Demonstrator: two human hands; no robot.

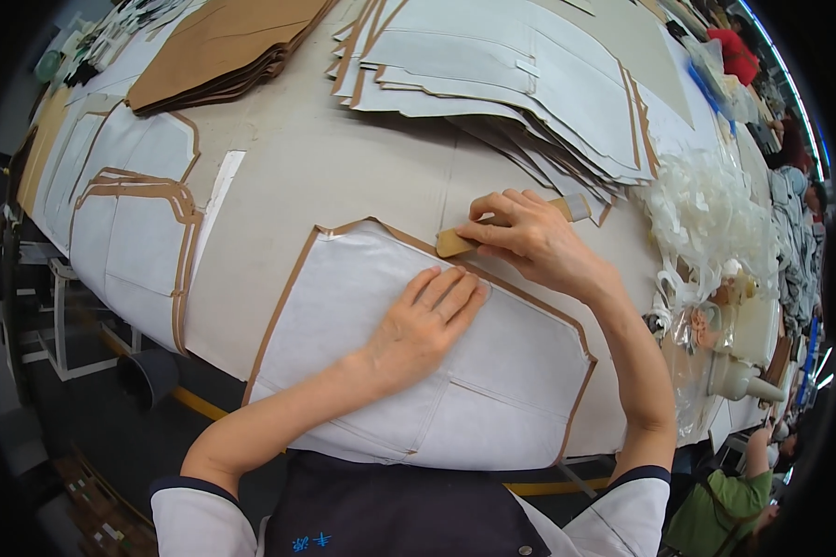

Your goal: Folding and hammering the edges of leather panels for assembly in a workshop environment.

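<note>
A large white panel with brown edges, seemingly the lining side of a leather or fabric piece, lies on the table in front of me. My left hand rests flat on it, fingers stretched toward its far edge. In my right hand is a flat tan wooden tool, gripped between thumb and fingers. Its rounded tan end touches or sits just over the panel's brown far edge, close to my left fingertips. The tool's other end, with a pale grey band, sticks out to the right beyond my knuckles.
A tall stack of white, brown-edged panels lies beyond my hands. Brown panels are piled at the far left, above more white panels. At right are crumpled translucent strips and a pale bottle. A person in green is lower right.
</note>
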